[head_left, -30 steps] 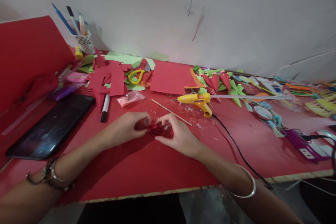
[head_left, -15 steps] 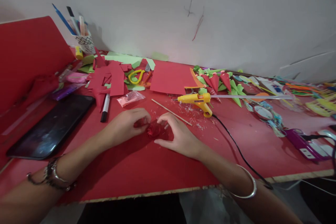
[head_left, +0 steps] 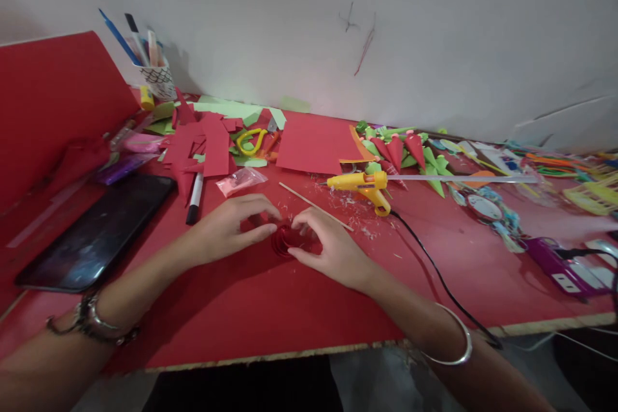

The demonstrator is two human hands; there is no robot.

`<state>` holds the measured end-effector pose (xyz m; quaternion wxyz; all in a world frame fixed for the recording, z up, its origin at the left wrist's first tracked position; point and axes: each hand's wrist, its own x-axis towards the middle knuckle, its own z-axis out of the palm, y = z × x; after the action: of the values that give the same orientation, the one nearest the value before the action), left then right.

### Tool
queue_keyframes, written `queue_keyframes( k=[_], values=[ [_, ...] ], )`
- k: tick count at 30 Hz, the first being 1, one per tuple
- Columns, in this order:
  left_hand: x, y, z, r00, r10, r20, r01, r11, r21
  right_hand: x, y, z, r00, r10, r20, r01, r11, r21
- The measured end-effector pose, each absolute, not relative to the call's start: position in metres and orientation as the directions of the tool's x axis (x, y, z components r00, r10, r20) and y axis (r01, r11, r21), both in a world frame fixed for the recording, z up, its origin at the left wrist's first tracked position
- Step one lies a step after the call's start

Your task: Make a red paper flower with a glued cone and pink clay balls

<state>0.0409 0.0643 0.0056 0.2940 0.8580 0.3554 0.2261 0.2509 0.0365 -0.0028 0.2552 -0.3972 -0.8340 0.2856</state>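
A small coil of red paper strip (head_left: 280,243) sits between my two hands, low over the red tabletop. My left hand (head_left: 232,228) is at its left, thumb and fingers parted with a gap between them. At the coil's right side, my right hand (head_left: 331,248) curves its fingers and thumb around the edge and appears to hold it. The red-on-red colours make the exact contact hard to see. Just behind the hands lies a thin wooden stick (head_left: 316,206). A yellow glue gun (head_left: 360,183) with a long glue stick rests beyond my right hand.
A black phone (head_left: 96,232) and a marker (head_left: 194,198) lie to the left. Behind are red paper scraps (head_left: 217,145), a red sheet (head_left: 313,145) and paper cones (head_left: 394,151). The glue gun's cord (head_left: 434,264) runs down right, near a purple power strip (head_left: 555,264).
My left thumb and fingers have spread apart and drawn away from the coil. The coil has turned and looks looser. My right hand has stayed nearly in place.
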Motion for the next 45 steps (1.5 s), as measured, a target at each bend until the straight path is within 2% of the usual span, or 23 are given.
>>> queue_keyframes(
  k=[5, 12, 15, 19, 23, 27, 31, 34, 40, 45],
  values=[
    [0.0412, 0.0650, 0.0029, 0.703, 0.704, 0.102, 0.425, -0.531, 0.733, 0.2497, 0.0357, -0.0025, -0.536, 0.827, 0.172, 0.523, 0.484, -0.702],
    [0.0453, 0.0654, -0.0002, 0.685, 0.719, 0.113, 0.447, -0.538, 0.715, 0.2483, 0.0343, 0.0001, -0.538, 0.833, 0.129, 0.454, 0.416, -0.788],
    [0.0443, 0.0657, -0.0003, 0.667, 0.734, 0.129, 0.459, -0.541, 0.705, 0.2486, 0.0344, -0.0012, -0.517, 0.842, 0.152, 0.418, 0.404, -0.814],
    [0.0420, 0.0651, 0.0013, 0.635, 0.757, 0.153, 0.475, -0.539, 0.696, 0.2499, 0.0369, -0.0026, -0.512, 0.842, 0.167, 0.463, 0.435, -0.772],
    [0.0398, 0.0647, 0.0060, 0.679, 0.718, 0.151, 0.445, -0.566, 0.694, 0.2506, 0.0388, -0.0028, -0.526, 0.830, 0.183, 0.494, 0.474, -0.729],
    [0.0399, 0.0634, 0.0082, 0.726, 0.681, 0.099, 0.446, -0.575, 0.686, 0.2500, 0.0389, -0.0035, -0.522, 0.834, 0.180, 0.482, 0.463, -0.744],
    [0.0415, 0.0604, 0.0065, 0.682, 0.727, 0.080, 0.502, -0.545, 0.672, 0.2494, 0.0388, -0.0043, -0.497, 0.855, 0.151, 0.488, 0.419, -0.766],
    [0.0421, 0.0591, 0.0044, 0.650, 0.757, 0.069, 0.527, -0.514, 0.677, 0.2496, 0.0392, -0.0053, -0.539, 0.824, 0.174, 0.494, 0.477, -0.727],
    [0.0432, 0.0590, 0.0054, 0.729, 0.678, 0.096, 0.441, -0.572, 0.692, 0.2505, 0.0394, -0.0078, -0.572, 0.787, 0.231, 0.488, 0.553, -0.675],
    [0.0426, 0.0581, 0.0086, 0.763, 0.644, 0.059, 0.399, -0.541, 0.740, 0.2510, 0.0380, -0.0082, -0.579, 0.776, 0.251, 0.482, 0.574, -0.662]
  ],
)
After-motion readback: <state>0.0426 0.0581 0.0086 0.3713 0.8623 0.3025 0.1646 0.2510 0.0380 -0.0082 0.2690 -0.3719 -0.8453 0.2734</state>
